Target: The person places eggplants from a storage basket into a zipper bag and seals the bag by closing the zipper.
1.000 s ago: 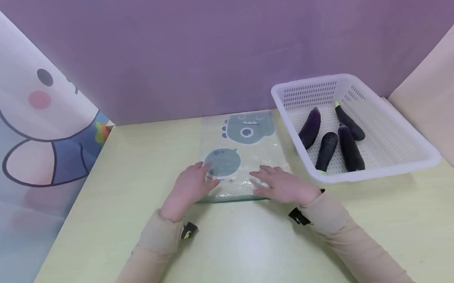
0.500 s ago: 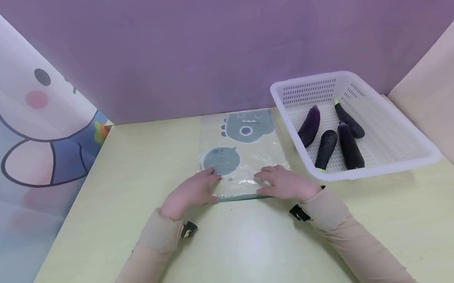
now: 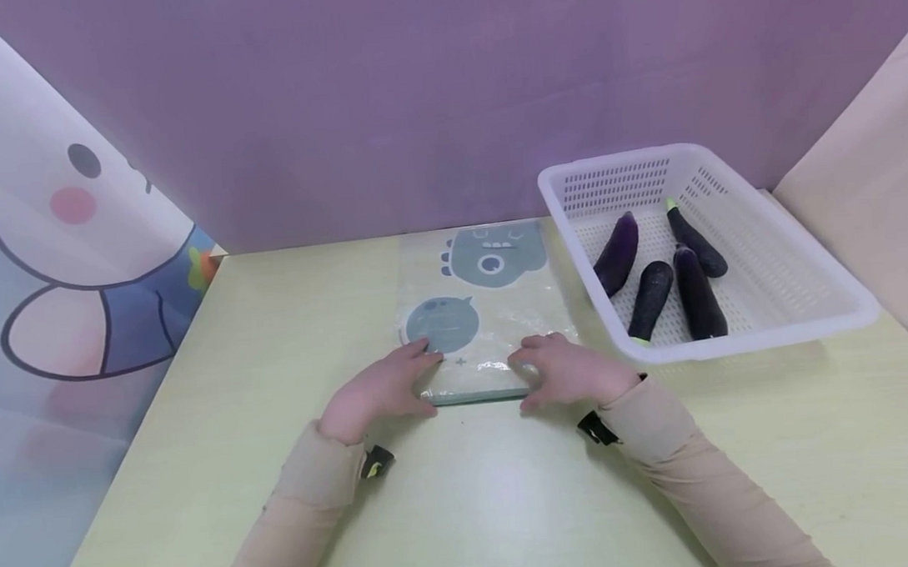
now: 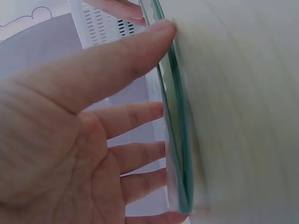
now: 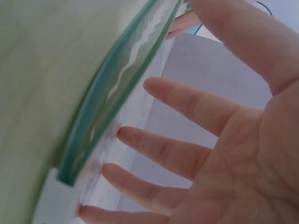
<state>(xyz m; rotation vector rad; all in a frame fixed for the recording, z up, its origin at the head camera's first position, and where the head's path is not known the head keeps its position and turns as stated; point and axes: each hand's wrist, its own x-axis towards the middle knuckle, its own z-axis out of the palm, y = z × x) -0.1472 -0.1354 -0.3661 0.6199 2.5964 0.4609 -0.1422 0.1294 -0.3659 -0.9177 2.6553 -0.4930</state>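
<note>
A clear zip bag [image 3: 493,332] with grey-blue cartoon prints lies flat on the table, its teal-edged mouth toward me. My left hand [image 3: 386,388] is at the bag's near left corner. Its straight fingers [image 4: 135,156] touch the upper face, and the thumb reaches the teal rim [image 4: 180,140]. At the near right corner, my right hand [image 3: 575,373] rests spread fingers [image 5: 163,151] on the upper face, with the thumb by the front edge. The two teal strips [image 5: 105,79] stand slightly apart. A white slider [image 5: 53,198] sits at one end of them.
To the right of the bag stands a white plastic basket [image 3: 752,343] with slotted walls. Several eggplants [image 3: 698,296] lie inside it. A purple backdrop [image 3: 380,111] rises behind the table [image 3: 461,500], and a cartoon-printed cloth [image 3: 46,439] hangs at left.
Both thumbs have come down from the bag's upper face to its near edge, the right one last. The left fingers have shifted slightly. The bag and basket stay in place.
</note>
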